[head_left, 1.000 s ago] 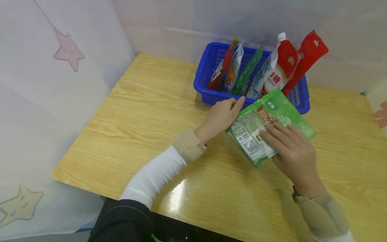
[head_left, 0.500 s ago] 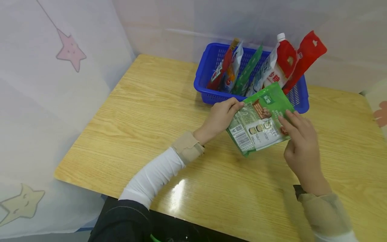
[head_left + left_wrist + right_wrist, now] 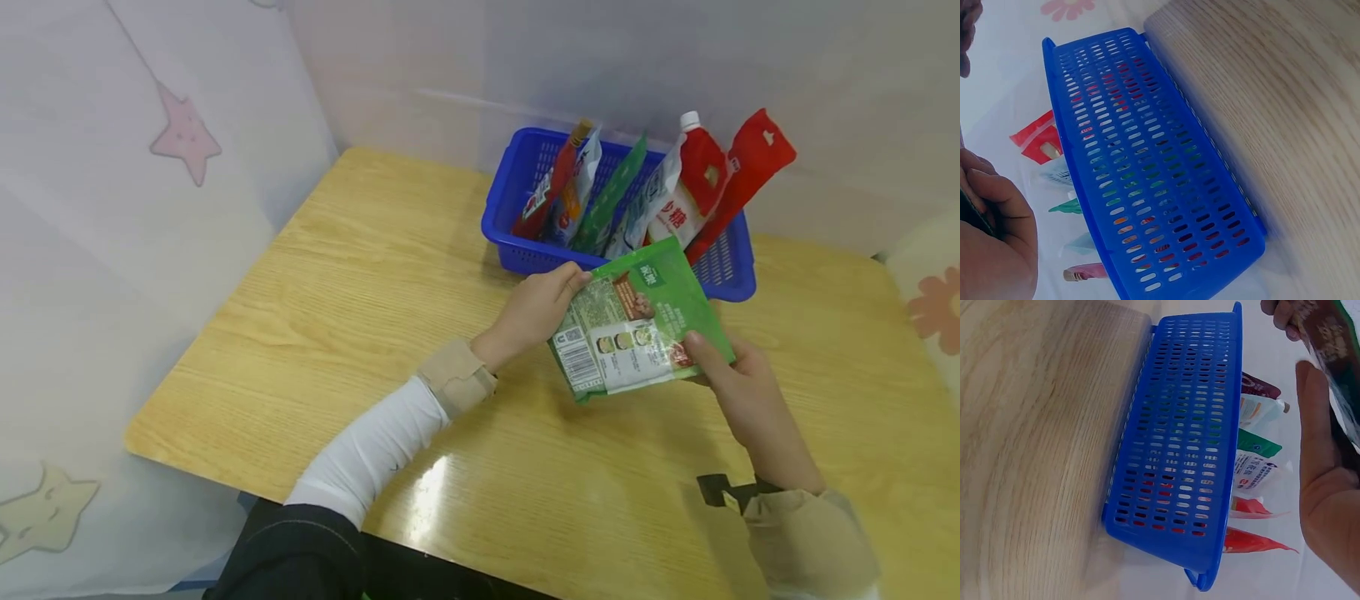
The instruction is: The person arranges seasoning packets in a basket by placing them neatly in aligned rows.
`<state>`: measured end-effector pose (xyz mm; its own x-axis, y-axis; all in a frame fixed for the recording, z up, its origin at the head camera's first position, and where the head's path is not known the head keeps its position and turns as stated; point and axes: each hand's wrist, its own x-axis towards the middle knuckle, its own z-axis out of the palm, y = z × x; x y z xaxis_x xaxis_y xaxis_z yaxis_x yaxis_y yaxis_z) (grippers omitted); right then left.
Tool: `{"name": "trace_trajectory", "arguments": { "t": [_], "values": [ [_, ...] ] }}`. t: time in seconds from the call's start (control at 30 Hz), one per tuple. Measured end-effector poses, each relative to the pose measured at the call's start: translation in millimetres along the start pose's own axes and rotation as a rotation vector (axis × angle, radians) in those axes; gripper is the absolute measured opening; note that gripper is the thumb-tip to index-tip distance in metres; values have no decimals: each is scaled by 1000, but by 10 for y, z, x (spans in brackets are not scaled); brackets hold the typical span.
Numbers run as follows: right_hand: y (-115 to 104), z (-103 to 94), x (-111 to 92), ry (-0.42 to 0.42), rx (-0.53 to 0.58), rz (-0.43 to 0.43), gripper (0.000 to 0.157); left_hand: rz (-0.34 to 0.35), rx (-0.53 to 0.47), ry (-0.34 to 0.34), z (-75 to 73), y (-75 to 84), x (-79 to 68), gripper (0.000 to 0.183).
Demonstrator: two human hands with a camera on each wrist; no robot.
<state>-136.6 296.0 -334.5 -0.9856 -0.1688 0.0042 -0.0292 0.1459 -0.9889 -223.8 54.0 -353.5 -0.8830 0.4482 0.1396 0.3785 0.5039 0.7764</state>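
Note:
A green food packet, its printed back with a barcode facing up, is held between both hands in front of the basket. My left hand grips its left edge, thumb on top. At the packet's right corner my right hand pinches it, thumb over the printed face and the other fingers hidden underneath. In the left wrist view the left hand curls around the packet's dark edge. The right wrist view has the right hand against the packet.
Behind the packet stands a blue plastic basket on the wooden table. Several packages lean in it, among them a red bottle, a green packet, a white-capped pouch and a red bag. A pale curtain hangs behind.
My right hand has gone from lying flat on the packet to pinching its right corner. The packet has turned slightly and shifted left; the left hand keeps its grip.

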Motion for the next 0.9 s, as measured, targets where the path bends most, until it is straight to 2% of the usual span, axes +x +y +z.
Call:
{"name": "trace_trajectory", "arguments": {
  "t": [0.13,0.23,0.3,0.4,0.5,0.6,0.73,0.8,0.9],
  "values": [
    [-19,-38,1,-50,-24,-7,24,38,1,17,20,15,14,31],
    [-55,-45,2,-30,-37,4,24,46,-42,49,23,41,14,28],
    [-78,-40,7,-3,-43,19,22,61,-36,105,18,66,7,27],
    [-106,-21,16,44,-20,30,20,117,77,210,-14,132,-34,33],
    [-131,-4,24,105,39,59,15,226,238,276,-53,211,-117,37],
    [-152,6,38,159,112,99,36,358,365,273,-66,261,-230,40],
    [-164,12,59,204,183,118,66,513,522,265,-19,268,-354,55],
    [-164,27,69,227,218,106,64,568,580,269,12,262,-385,63],
    [-164,67,79,244,280,69,44,591,638,249,40,257,-408,66]
  ]
}}
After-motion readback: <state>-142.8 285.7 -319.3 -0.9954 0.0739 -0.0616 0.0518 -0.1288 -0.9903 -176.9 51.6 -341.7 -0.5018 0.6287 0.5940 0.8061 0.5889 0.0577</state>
